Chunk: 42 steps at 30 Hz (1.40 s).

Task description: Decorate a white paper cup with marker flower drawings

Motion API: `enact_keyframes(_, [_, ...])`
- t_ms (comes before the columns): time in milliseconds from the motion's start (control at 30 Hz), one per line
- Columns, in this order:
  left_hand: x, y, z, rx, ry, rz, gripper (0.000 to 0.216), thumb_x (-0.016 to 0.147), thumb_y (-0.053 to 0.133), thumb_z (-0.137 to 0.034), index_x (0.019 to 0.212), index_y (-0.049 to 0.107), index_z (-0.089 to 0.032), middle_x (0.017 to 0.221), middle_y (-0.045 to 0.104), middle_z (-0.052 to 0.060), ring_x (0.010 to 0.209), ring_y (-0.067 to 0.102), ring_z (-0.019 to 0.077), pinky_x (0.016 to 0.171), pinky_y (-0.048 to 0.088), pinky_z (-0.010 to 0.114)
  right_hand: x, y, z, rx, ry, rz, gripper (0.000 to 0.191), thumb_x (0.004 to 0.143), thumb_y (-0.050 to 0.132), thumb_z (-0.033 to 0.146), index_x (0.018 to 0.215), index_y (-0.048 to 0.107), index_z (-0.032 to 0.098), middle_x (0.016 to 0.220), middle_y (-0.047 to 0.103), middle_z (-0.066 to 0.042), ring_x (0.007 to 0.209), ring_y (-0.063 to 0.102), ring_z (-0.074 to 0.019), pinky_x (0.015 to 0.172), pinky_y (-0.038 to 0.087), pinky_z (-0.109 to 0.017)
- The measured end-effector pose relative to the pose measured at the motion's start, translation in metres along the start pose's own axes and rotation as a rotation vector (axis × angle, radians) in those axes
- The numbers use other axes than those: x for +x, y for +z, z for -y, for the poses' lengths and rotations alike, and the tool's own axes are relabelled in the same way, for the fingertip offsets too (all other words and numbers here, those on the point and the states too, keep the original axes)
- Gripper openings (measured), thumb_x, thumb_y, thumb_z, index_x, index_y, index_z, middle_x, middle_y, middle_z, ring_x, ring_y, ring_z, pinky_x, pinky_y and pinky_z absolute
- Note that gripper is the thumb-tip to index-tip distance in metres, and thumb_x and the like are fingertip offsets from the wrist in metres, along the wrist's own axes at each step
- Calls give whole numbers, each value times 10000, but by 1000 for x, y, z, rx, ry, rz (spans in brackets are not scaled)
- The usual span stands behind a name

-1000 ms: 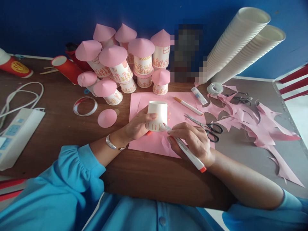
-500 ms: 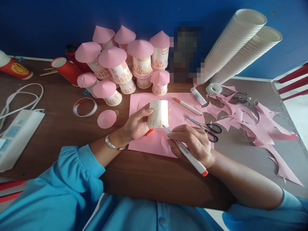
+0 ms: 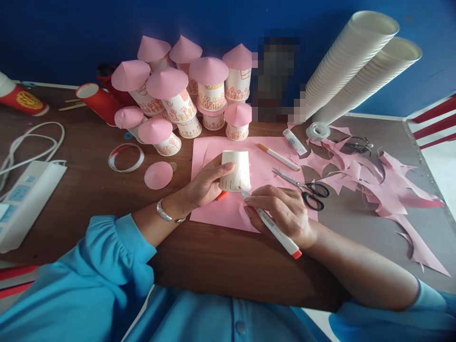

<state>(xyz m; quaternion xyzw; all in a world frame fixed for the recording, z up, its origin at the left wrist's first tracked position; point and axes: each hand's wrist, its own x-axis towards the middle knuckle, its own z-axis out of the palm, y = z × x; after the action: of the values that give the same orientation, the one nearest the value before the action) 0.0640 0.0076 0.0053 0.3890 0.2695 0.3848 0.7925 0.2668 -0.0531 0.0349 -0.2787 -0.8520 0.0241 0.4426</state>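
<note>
My left hand [image 3: 205, 183] is closed around a white paper cup [image 3: 235, 164], held upside down with its rim toward me. Short orange and reddish strokes run along the cup near the rim. In my right hand [image 3: 283, 213] is a white marker pen [image 3: 276, 232] with an orange end, its tip at the cup's lower edge. An orange pen cap [image 3: 223, 195] shows partly beneath the cup. Under both hands lies a pink paper sheet [image 3: 210, 213], carrying a second marker with an orange-yellow cap [image 3: 280, 157] and black-handled scissors [image 3: 302, 187].
Decorated cups with pink cone roofs [image 3: 176, 104] stand behind on the left. Two tall stacks of paper cups [image 3: 351, 61] lean at the back right, near a glue stick [image 3: 295, 142], a tape roll [image 3: 318, 131] and pink scraps [image 3: 384, 185]. A power strip [image 3: 32, 204] lies left.
The cup has turned slightly in my left hand, and the thumb lies farther across it. My right hand with the marker has shifted slightly left.
</note>
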Motion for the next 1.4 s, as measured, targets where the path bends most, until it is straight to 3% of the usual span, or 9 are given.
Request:
enact_keyframes(167, [-2, 2, 1, 42, -2, -42, 547, 880, 799, -504, 1299, 652, -184, 891, 695, 29, 771, 673, 171, 659, 549, 271, 0, 1, -1, -26, 4, 6, 164, 970, 659, 75, 1064, 591, 192, 779, 693, 6, 643, 692, -130, 554, 554, -242])
enact_keyframes(400, [-2, 5, 2, 38, 10, 5, 605, 878, 807, -507, 1363, 629, -191, 1060, 742, 83, 970, 718, 228, 809, 604, 329, 0, 0, -1, -32, 17, 17, 173, 972, 664, 74, 1076, 593, 193, 787, 711, 4, 645, 705, -128, 558, 560, -238])
enact_keyframes(667, [-2, 5, 2, 35, 10, 5, 593, 877, 810, -506, 1352, 638, -196, 1083, 737, 83, 968, 712, 220, 743, 585, 285, -1, 1, 0, -47, 26, 29, 177, 971, 671, 76, 1068, 584, 196, 776, 702, 11, 637, 699, -124, 549, 545, -234])
enact_keyframes(1000, [-2, 5, 2, 16, 40, 6, 446, 891, 807, -472, 1203, 676, -182, 816, 645, 2, 689, 587, 126, 650, 529, 250, -2, 1, 3, -33, 26, 53, 180, 940, 665, 51, 999, 577, 196, 750, 688, 19, 609, 692, -125, 532, 523, -240])
enact_keyframes(1133, [-2, 5, 1, 31, 40, 14, 485, 892, 802, -488, 1238, 664, -177, 793, 646, -1, 640, 571, 115, 602, 500, 241, -3, 2, 5, -26, 21, 55, 194, 916, 664, 37, 981, 579, 199, 741, 678, 25, 605, 682, -126, 530, 519, -246])
enact_keyframes(1300, [-2, 2, 1, 80, 12, 12, 641, 901, 761, -541, 1415, 601, -194, 968, 734, 64, 642, 619, 132, 423, 348, 211, -1, -2, 4, -7, 7, 16, 203, 915, 659, 39, 1018, 597, 203, 756, 687, 23, 611, 678, -132, 548, 551, -250])
enact_keyframes(1400, [-2, 2, 0, 88, 5, 13, 633, 919, 729, -523, 1448, 582, -210, 1082, 754, 94, 693, 680, 156, 411, 311, 207, 0, -5, 2, -13, 0, -21, 214, 912, 670, 50, 1047, 606, 203, 762, 694, 16, 620, 682, -141, 549, 559, -255])
